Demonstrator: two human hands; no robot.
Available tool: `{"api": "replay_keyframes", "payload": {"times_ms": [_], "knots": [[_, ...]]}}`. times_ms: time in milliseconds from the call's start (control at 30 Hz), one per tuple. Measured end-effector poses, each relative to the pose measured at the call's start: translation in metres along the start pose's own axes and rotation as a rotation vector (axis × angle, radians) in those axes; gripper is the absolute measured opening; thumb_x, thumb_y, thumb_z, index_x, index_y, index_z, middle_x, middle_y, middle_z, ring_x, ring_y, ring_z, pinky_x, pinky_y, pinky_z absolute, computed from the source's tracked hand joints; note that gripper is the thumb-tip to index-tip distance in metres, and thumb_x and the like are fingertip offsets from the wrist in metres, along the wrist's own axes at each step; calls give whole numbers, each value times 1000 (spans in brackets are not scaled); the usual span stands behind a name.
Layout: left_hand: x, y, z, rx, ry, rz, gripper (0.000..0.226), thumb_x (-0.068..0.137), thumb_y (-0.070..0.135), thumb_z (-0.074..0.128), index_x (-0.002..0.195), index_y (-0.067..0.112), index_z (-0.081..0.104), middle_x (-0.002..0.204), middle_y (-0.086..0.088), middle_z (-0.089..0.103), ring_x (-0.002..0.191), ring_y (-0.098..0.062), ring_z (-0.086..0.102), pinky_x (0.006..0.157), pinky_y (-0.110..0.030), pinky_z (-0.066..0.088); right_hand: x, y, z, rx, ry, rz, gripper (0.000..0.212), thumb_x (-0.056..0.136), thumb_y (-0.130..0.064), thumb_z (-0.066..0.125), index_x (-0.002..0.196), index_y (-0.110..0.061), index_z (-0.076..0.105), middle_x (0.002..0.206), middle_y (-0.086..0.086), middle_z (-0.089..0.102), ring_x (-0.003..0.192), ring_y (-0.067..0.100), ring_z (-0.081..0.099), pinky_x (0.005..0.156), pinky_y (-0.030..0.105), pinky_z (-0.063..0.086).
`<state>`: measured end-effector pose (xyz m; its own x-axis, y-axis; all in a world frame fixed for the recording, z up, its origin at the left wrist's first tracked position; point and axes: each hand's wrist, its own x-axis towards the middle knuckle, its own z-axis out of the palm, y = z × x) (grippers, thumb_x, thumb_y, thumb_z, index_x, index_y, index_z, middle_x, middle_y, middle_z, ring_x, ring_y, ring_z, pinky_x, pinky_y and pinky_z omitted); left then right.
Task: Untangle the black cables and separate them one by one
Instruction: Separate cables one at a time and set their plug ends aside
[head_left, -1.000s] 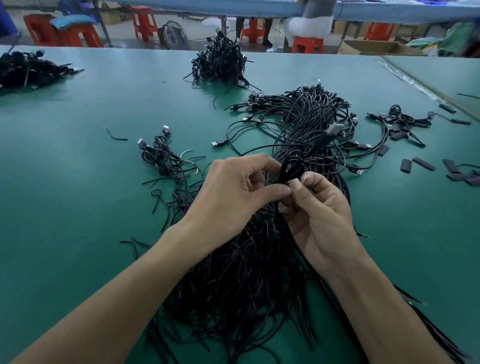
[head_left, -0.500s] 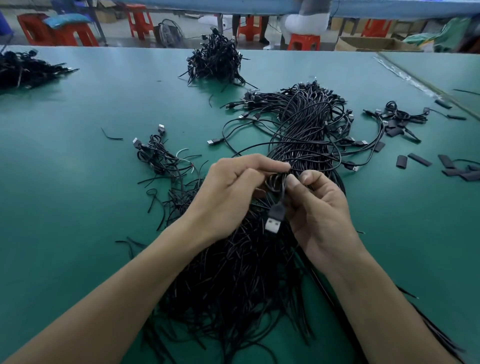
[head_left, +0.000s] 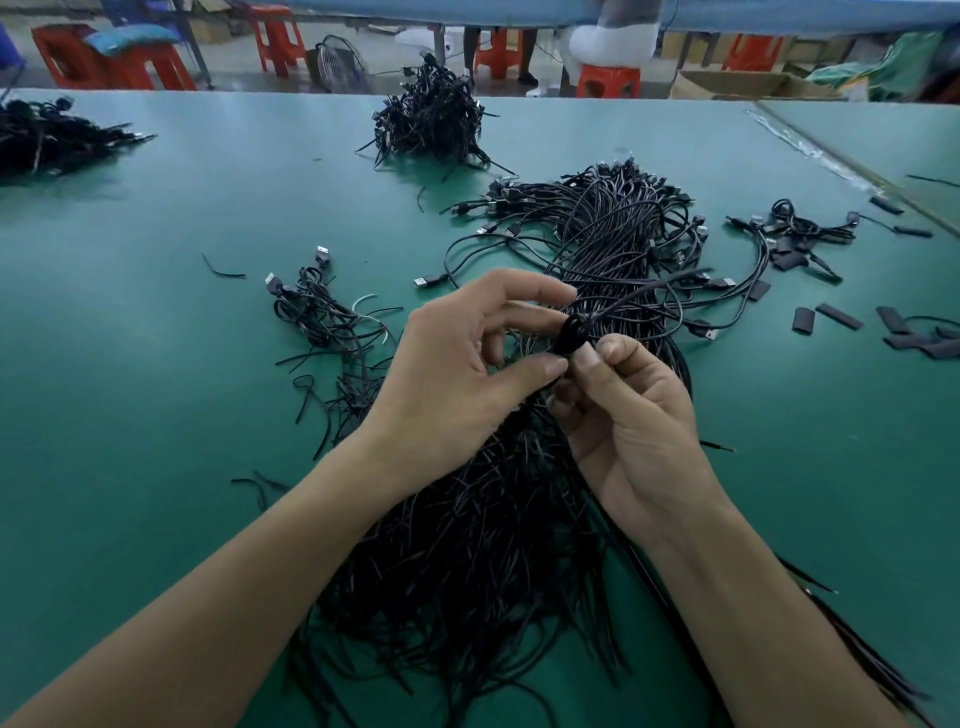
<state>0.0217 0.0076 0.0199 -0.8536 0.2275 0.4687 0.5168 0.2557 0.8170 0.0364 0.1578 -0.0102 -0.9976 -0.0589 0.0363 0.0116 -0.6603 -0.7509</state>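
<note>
Over the near pile (head_left: 467, 545), my left grip (head_left: 452, 379) and right grip (head_left: 639, 426) pinch one coiled cable (head_left: 573, 332), which probably needs unlooping next.

We are finding no text, label, brand, number or sign that can be read here, neither on the black cables (head_left: 613, 244) nor on the surface (head_left: 156, 415).
</note>
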Motion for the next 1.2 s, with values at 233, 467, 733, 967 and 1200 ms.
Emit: {"api": "replay_keyframes", "payload": {"times_ms": [233,467,733,967,1200], "knots": [[1,-1,-3,242,50,-14,26,81,31,81,105,32,73,69,14,42,59,-3,39,59,-12,35,0,-2,0,-50,-12,-83,14,79,-11,68,76,-18,56,71,-2,58,62,9,58,61,21,54],[-2,-1,-4,199,-116,-179,9,92,33,71,99,38,69,66,14,72,58,-4,69,63,-24,58,1,1,-4,-266,34,-167,13,80,-16,68,79,-18,55,70,-5,60,65,9,58,63,21,52],[2,2,0,87,-48,-212,29,91,24,47,94,37,73,82,-15,72,73,-35,68,66,-51,59,2,6,-1,-263,64,-126,17,77,-13,68,79,-15,51,67,0,56,57,15,49,52,20,50],[-3,6,1,-31,-55,-156,19,79,19,82,94,23,70,89,7,75,87,-8,71,72,-38,60,2,3,-2,-184,9,-72,19,75,-14,68,82,-14,50,65,0,59,55,9,55,55,20,52],[0,2,-3,-37,-142,-91,60,83,-2,72,119,40,49,100,7,75,97,-15,71,81,-32,57,2,3,-6,-148,-1,11,17,77,-13,69,80,-18,53,67,1,57,58,11,56,58,22,52]]}}
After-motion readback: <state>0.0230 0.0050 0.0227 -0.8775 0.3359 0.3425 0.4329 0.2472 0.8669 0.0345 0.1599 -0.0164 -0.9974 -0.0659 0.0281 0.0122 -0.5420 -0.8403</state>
